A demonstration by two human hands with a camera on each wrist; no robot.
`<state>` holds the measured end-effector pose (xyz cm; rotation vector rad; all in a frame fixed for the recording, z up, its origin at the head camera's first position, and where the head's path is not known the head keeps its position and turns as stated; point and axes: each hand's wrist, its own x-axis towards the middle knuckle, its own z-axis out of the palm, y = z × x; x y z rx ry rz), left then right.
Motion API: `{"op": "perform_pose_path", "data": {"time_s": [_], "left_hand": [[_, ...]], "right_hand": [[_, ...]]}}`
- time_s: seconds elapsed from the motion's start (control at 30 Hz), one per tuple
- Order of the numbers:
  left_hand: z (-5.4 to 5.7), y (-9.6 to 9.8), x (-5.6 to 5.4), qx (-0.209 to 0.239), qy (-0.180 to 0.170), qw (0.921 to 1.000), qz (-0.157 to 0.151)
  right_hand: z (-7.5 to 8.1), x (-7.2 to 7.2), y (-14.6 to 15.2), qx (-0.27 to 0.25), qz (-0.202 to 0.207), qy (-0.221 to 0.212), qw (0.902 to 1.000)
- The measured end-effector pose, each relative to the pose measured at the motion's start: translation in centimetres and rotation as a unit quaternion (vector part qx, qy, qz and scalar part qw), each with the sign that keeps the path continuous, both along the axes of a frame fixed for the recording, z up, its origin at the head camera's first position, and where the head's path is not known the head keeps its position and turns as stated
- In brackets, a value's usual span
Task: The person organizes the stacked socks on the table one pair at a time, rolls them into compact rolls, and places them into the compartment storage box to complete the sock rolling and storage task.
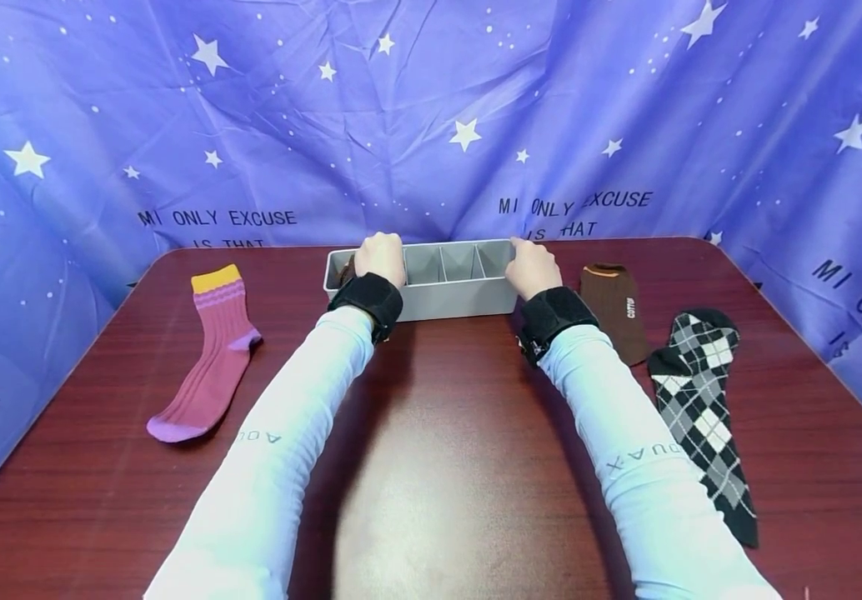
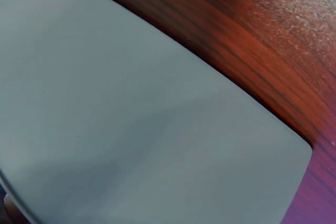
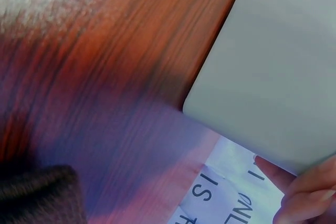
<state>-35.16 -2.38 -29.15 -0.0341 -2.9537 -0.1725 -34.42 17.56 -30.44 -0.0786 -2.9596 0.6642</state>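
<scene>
A long grey divided organizer box [image 1: 461,300] stands at the table's far side. My left hand [image 1: 381,258] is over its left part, knuckles up, its fingers mostly hidden beyond the rim. Something brown [image 1: 344,271], perhaps cloth, shows beside it in the leftmost compartment. The left wrist view is filled by the box's wall [image 2: 157,103], with a bit of finger [image 2: 11,211] past the rim. At the box's right end, my right hand [image 1: 534,268] grips the end wall; curled fingers [image 3: 310,195] press against it in the right wrist view.
A pink sock with a yellow cuff [image 1: 213,358] lies at the left. To the right are a brown sock [image 1: 614,312] and a black, grey and white argyle sock [image 1: 701,400]. A blue star-patterned curtain [image 1: 431,125] hangs behind the dark red table [image 1: 431,467].
</scene>
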Motion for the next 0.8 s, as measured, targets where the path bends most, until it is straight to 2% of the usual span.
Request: {"op": "perform_pose_path", "data": {"time_s": [0.2, 0.47, 0.57, 0.63, 0.73, 0.8], "left_hand": [[-0.4, 0.3, 0.0, -0.006, -0.008, 0.9999, 0.004], [-0.3, 0.6, 0.3, -0.003, -0.008, 1.0, 0.001], [-0.2, 0.5, 0.4, 0.0, -0.02, 0.9998, -0.006], [-0.1, 0.4, 0.5, 0.005, -0.026, 0.9995, -0.015], [0.3, -0.2, 1.1, -0.005, -0.002, 0.9991, -0.041], [0.9, -0.6, 2.0, -0.014, 0.038, 0.997, -0.066]], "right_hand": [[0.2, 0.2, 0.0, 0.002, 0.003, -0.003, 1.0], [0.2, 0.3, 0.2, 0.019, 0.006, -0.004, 0.9998], [0.3, 0.5, 0.5, 0.043, 0.022, -0.016, 0.9987], [0.4, 0.9, 1.0, 0.059, 0.04, -0.005, 0.9974], [0.7, 1.5, 2.3, 0.068, 0.065, 0.007, 0.9956], [1.1, 2.3, 3.4, 0.068, 0.085, 0.028, 0.9936]]}}
